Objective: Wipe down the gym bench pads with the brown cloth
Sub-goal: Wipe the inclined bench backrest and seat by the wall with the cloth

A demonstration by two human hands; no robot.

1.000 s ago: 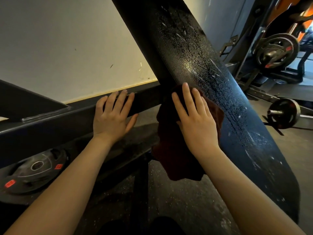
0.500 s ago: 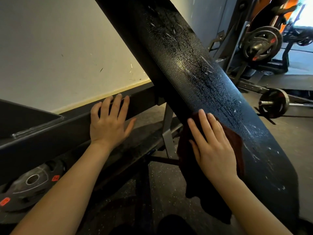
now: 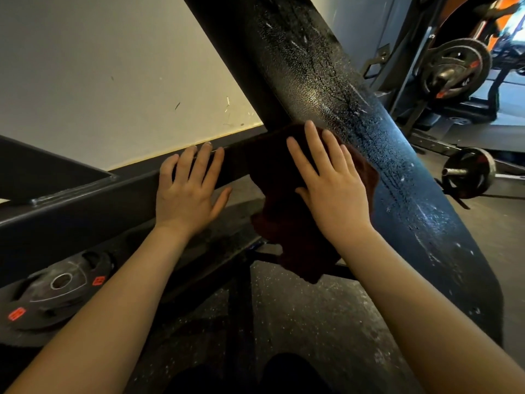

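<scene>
The brown cloth (image 3: pixel 287 211) is lying centre frame against the wet black bench pad (image 3: pixel 355 123), the right hand (image 3: pixel 332 191) pressing it flat-fingered. At nine o'clock of it, the left hand (image 3: pixel 187 191) is resting open on the black beam (image 3: pixel 85 200); a weight plate (image 3: pixel 59 291) is lying at eight.

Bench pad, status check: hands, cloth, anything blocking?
Right hand flat, pressing brown cloth on bench pad. Left hand flat on frame bar. Pad wet, streaked above the cloth. Nothing blocking.
</scene>
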